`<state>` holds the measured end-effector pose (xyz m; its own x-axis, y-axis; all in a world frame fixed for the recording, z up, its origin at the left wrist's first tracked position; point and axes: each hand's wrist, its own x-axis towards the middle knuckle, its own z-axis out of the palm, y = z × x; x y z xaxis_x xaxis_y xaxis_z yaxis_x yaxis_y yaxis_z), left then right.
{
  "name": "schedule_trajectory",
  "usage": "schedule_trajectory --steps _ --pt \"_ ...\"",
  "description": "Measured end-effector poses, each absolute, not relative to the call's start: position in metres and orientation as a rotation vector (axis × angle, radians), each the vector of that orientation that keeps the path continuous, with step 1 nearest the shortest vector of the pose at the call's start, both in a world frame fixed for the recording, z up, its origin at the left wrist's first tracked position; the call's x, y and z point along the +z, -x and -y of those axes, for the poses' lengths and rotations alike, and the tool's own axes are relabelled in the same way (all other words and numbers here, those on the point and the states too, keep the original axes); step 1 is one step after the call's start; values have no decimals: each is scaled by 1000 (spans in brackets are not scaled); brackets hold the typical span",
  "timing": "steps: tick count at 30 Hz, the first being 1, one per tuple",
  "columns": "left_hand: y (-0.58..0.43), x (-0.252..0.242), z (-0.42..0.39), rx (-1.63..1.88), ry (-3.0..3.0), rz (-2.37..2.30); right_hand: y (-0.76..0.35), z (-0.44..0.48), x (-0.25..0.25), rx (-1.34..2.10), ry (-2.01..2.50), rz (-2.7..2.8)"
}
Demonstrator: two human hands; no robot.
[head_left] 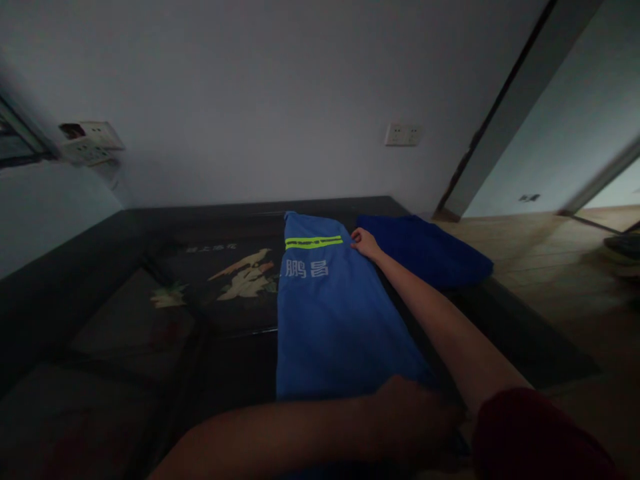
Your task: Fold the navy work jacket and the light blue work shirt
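Observation:
A blue work jacket (330,320) lies folded lengthwise into a long shape on the dark table. A yellow-green reflective strip and light printed characters show near its far end. My right hand (367,244) reaches to the jacket's far right edge, thumb and fingers pinched on the cloth there. Across the near part of the jacket stretches my left arm. At the jacket's near right edge, my left hand (410,413) is dark and blurred, and its fingers cannot be made out. Darker blue folded cloth (425,247) lies just right of my right hand.
The dark table (225,357) has a glossy top with a bird and flower picture (247,273). Behind it stands a pale wall with a socket (403,135); more sockets (97,143) are at the left corner. Wooden floor (525,243) shows on the right.

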<state>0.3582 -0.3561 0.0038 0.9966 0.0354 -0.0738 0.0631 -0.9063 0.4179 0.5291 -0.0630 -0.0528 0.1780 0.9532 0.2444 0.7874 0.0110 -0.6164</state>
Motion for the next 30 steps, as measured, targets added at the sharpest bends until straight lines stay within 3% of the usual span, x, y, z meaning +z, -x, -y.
schedule_trajectory --steps 8,16,24,30 --pt "-364 -24 360 193 -2745 -26 -528 75 -56 137 1778 1724" --pt "-362 -32 365 197 -2683 -106 -521 111 -51 -72 1748 1972" --pt "-313 13 338 201 -2710 -339 -515 205 -33 -118 1670 2219" --pt "-262 -14 321 208 -2826 -580 -528 276 -56 -97 1686 2334"
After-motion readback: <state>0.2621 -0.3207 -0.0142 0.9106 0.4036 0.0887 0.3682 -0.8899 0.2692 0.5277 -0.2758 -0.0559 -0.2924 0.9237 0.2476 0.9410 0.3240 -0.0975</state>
